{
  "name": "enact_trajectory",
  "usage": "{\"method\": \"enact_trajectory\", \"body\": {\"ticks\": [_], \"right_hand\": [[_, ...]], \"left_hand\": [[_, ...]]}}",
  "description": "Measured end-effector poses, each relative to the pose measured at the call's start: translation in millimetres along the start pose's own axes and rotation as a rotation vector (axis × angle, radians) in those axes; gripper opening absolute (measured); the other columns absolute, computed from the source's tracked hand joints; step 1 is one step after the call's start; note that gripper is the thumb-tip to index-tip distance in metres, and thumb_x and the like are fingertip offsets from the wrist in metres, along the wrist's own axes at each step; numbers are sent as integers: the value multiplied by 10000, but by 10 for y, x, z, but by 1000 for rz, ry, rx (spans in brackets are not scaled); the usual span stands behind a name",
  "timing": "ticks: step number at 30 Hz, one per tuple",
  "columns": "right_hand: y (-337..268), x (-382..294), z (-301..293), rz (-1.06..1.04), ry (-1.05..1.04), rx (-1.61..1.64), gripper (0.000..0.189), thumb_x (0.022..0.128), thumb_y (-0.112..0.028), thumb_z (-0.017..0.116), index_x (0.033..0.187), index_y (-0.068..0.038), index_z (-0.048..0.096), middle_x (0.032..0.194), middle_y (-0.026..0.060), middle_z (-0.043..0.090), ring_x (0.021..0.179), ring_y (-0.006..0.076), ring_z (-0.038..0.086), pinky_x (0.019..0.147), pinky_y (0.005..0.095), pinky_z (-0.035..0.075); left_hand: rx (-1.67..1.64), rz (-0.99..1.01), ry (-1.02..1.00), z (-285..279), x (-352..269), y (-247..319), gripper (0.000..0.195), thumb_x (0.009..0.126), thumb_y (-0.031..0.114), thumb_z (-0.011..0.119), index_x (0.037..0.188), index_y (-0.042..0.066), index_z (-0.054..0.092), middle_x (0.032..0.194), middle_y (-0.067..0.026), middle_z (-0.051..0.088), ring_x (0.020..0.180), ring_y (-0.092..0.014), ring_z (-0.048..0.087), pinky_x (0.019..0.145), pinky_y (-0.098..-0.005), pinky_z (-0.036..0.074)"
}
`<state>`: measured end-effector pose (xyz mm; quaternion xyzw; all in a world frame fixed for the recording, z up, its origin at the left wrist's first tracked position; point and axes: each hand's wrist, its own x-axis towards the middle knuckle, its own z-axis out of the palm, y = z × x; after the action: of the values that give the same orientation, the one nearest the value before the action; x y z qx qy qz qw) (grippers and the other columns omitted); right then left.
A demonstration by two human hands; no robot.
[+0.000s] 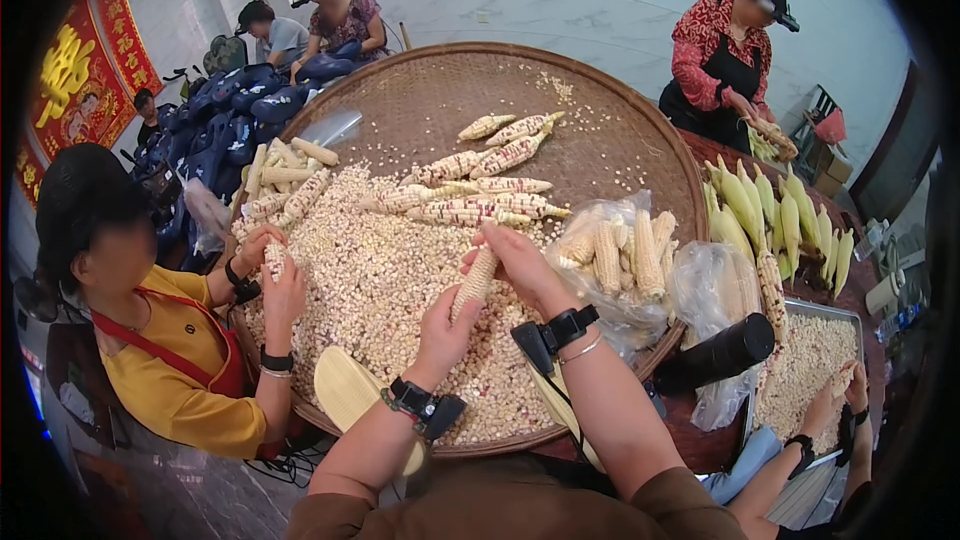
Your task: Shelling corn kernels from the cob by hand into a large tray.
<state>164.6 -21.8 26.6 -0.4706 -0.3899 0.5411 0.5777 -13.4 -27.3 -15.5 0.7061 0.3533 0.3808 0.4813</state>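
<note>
A corn cob [474, 286], pale and looking stripped of most kernels, is held tilted between my two hands. My left hand [442, 334] grips its lower end, and my right hand [521, 262] has its fingers around the upper end. Beneath them, loose white and dark red kernels [360, 277] lie deep in a large round woven bamboo tray [420, 82]. Just beyond my hands rest several speckled ears of corn [480, 210] with their kernels on. To the right of my right hand, bare cobs [607, 259] fill a clear plastic bag [577, 229].
At left a person in yellow [172, 345] holds an ear beside piled bare cobs [281, 169]. A black cylinder [716, 352] stands near my right forearm. Further right are husked-green ears [750, 202] and a metal tray [825, 307] of kernels, with another person's hands [832, 397] over it.
</note>
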Motion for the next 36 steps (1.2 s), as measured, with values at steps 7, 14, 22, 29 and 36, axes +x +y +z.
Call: {"method": "enact_trajectory", "body": {"ticks": [7, 14, 22, 29, 36], "right_hand": [[-32, -30, -27, 40, -95, 197, 311, 1039, -283, 443, 1194, -28, 532, 1095, 154, 648, 1043, 279, 652, 908, 381, 528], [11, -24, -42, 17, -122, 145, 206, 1001, -192, 533, 1148, -49, 548, 1053, 114, 661, 1021, 234, 658, 898, 360, 524], [11, -16, 0, -33, -99, 144, 130, 991, -195, 557, 985, -65, 556, 925, 100, 675, 927, 207, 669, 826, 344, 535], [127, 67, -76, -122, -55, 50, 163, 985, -205, 575, 910, -61, 563, 811, 83, 657, 816, 203, 674, 770, 333, 541], [-61, 2, 1, 53, 10, 257, 254, 1015, -278, 515, 974, -34, 568, 839, 101, 658, 810, 226, 679, 750, 341, 560]], "left_hand": [[-42, -12, 6, -8, 20, 22, 348, 980, 231, 585, 1220, -21, 564, 950, -73, 652, 806, -107, 590, 723, -264, 487], [43, 35, 21, -24, 14, -34, 362, 967, 231, 602, 1221, -24, 569, 951, -61, 646, 815, -109, 576, 724, -266, 473], [150, 157, 84, -16, 10, -46, 378, 931, 245, 640, 1195, -20, 587, 924, -178, 668, 806, -264, 655, 740, -344, 500], [177, 213, 79, 34, 7, 25, 370, 918, 235, 646, 1183, -20, 601, 940, -185, 675, 823, -284, 662, 756, -347, 502], [50, 95, 52, 16, 8, -15, 354, 940, 235, 627, 1187, -17, 600, 931, -133, 675, 832, -200, 647, 758, -308, 493]]}}
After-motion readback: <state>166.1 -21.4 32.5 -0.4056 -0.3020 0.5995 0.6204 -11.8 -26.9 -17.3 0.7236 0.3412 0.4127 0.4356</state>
